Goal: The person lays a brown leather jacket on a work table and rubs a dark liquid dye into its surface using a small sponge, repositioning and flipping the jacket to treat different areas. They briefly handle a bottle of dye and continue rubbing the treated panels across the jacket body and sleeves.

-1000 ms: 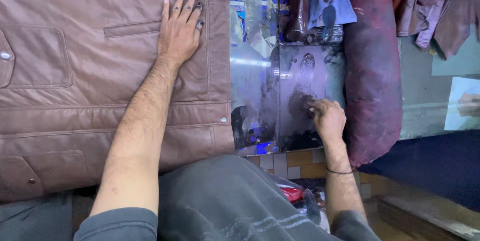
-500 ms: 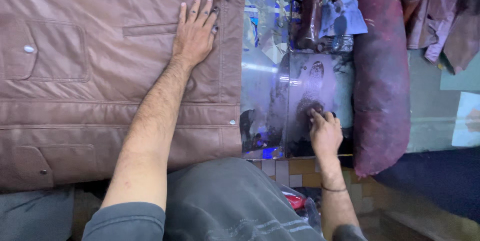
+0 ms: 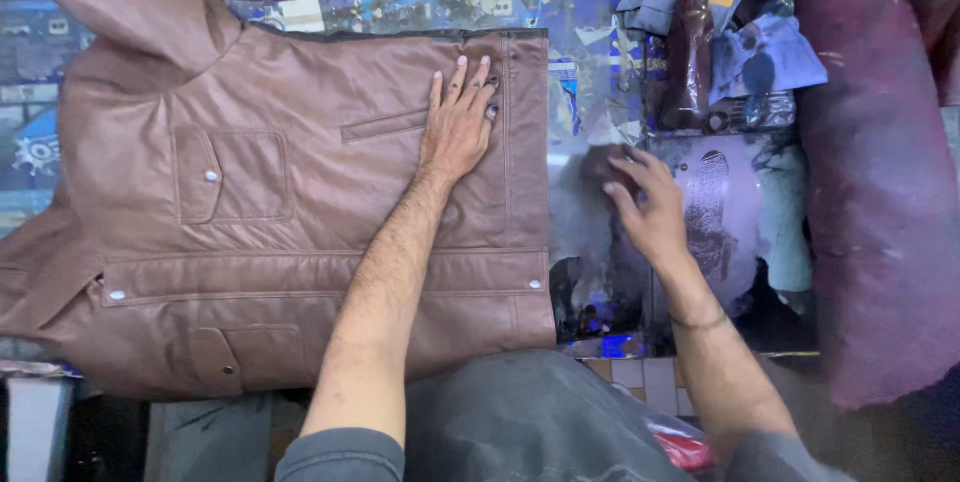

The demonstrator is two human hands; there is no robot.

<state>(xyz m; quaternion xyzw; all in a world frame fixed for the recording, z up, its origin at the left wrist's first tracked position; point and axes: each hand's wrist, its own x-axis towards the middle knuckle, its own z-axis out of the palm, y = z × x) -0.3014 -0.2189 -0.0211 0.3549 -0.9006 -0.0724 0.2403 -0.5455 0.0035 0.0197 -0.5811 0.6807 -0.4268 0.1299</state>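
Jacket (image 3: 270,242), brown leather, lies flat on the table (image 3: 590,112); my left hand (image 3: 458,130) presses it, open-palmed, near the front edge. My right hand (image 3: 645,207) hovers, half-curled, holding nothing visible. Leather seems heavy, supple; lift by its edges.

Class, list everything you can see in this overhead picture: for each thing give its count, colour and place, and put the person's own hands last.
Leather jacket: one, brown, spread flat over the left half of the table.
Snap buttons: several, silver, on the jacket's pockets and waistband.
Work table: one, stained blue and grey, under everything.
Rags: a few, grey-blue, top right of the table.
Leather roll: one, dark maroon, along the right edge.
Left hand: one, pressed flat on the jacket near its front edge.
Right hand: one, blurred, over the stained table right of the jacket.
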